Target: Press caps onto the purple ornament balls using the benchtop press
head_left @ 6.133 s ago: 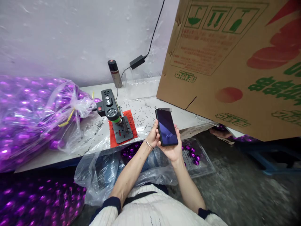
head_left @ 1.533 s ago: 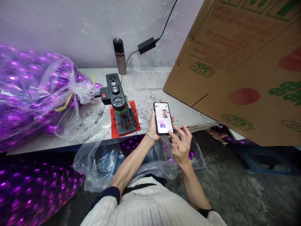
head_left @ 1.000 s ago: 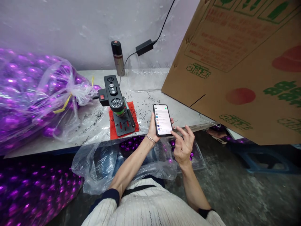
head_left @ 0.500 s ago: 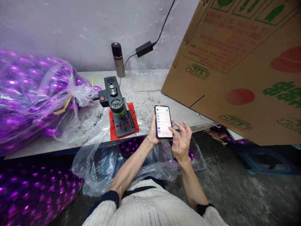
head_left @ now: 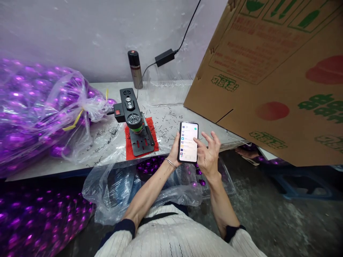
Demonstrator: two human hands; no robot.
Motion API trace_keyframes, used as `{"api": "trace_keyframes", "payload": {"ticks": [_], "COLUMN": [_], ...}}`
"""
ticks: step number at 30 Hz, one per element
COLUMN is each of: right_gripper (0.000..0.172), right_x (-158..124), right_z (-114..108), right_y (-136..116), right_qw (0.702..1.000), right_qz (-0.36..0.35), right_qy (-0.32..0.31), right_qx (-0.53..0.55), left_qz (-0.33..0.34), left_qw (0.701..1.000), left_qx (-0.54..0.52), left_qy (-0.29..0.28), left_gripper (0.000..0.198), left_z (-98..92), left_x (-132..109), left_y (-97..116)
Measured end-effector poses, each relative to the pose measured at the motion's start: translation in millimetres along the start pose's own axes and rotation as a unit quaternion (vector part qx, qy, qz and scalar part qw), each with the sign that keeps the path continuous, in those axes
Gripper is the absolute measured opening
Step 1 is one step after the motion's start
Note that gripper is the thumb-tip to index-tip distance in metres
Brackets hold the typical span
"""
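My left hand [head_left: 175, 150] grips a black smartphone [head_left: 188, 141] by its left edge, holding it upright over the table's front edge. Its screen is lit and shows a list. My right hand [head_left: 207, 154] hovers just right of the phone, fingers spread, with one fingertip at the screen. A thin bracelet circles my left wrist.
A small black press machine [head_left: 132, 117] stands on a red mat [head_left: 128, 150] on the grey table [head_left: 40, 166], among scattered metal bits. A tied bag of purple baubles [head_left: 37, 114] lies left. A large cardboard box [head_left: 270, 78] leans right. A spray can [head_left: 134, 69] stands by the wall.
The phone screen went from dark to a lit list. My right hand let go of the phone and now touches its screen; the phone has shifted slightly right and down.
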State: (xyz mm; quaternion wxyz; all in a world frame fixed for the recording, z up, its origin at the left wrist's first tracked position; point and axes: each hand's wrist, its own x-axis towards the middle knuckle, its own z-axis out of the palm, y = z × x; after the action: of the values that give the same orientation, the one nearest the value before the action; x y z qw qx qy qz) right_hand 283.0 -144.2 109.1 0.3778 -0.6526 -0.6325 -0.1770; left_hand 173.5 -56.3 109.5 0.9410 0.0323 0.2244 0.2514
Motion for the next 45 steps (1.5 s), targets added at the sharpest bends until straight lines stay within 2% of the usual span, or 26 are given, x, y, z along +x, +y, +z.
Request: {"api": "trace_keyframes", "payload": {"ticks": [10,15,21,26,33,45], "right_gripper": [0.048,0.045,0.037,0.033,0.035,0.037], "right_x": [1,2,-8,-18,-14,-13], "right_z": [-3,-1,-8,-15,-18,-19], "right_y": [3,8,2,-5,-7,-8], "right_qw": [0.999,1.000,0.999,0.997,0.997,0.998], "right_qz": [-0.030,-0.027,-0.040,-0.056,-0.060,-0.049], "right_qy": [0.014,-0.005,-0.025,-0.047,-0.016,-0.019], "right_qx": [-0.002,-0.015,0.006,0.028,0.039,0.035], "left_qz": [-0.001,-0.005,-0.036,-0.018,-0.029,-0.033], "left_qw": [1.000,1.000,0.997,0.998,0.998,0.997], "left_qx": [0.002,0.012,0.009,0.004,0.025,0.018], "left_qy": [-0.015,-0.012,-0.060,-0.052,-0.051,-0.065], "left_gripper": [0.068,0.067,0.077,0.074,0.078,0.080], "left_z": [-1.4,-3.2,-4.1,-1.7,-2.7,-8.0], "left_x": [-2,-3,-3,-4,-5,-2], "left_y": [3,2,4,5,3,2]}}
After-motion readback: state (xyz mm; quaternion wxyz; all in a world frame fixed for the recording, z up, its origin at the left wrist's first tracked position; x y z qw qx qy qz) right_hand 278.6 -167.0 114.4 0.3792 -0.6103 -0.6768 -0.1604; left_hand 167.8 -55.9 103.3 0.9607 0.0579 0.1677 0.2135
